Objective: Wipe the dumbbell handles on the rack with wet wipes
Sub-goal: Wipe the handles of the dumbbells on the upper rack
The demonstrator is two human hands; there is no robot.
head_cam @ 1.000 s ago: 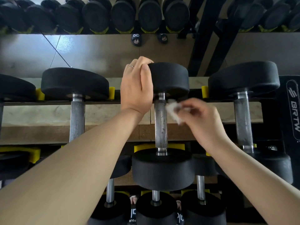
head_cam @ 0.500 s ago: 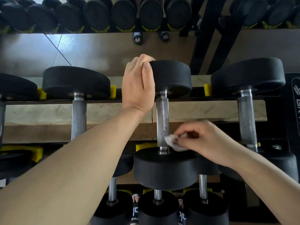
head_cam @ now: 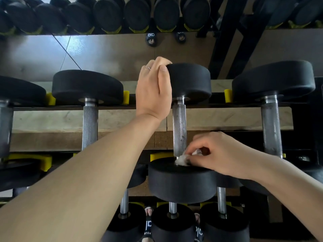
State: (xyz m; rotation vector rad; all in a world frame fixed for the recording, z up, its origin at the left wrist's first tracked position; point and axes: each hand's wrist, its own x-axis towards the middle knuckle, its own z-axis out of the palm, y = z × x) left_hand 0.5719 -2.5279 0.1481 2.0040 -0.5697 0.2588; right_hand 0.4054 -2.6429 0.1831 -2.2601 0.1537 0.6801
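At the far weight head [head_cam: 189,81], the left hand [head_cam: 153,89] curls over its edge to steady the dumbbell; the right hand [head_cam: 220,152] pinches a wet wipe [head_cam: 181,160] against the handle [head_cam: 179,128] base.

Mirror [head_cam: 108,55] behind rack reflects brown floor; pale wooden ledge [head_cam: 52,119] along wall; soft daylight.

We are in a gym's free-weight area, standing over a tiered dumbbell rack [head_cam: 209,103] with yellow cradles [head_cam: 228,96]. Black round-headed dumbbells [head_cam: 87,88] with knurled steel handles [head_cam: 179,130] lie side by side on its rails, smaller ones [head_cam: 172,222] sit on the tier below, and a further row of dumbbells [head_cam: 108,14] lines up across the floor [head_cam: 113,55] beyond.
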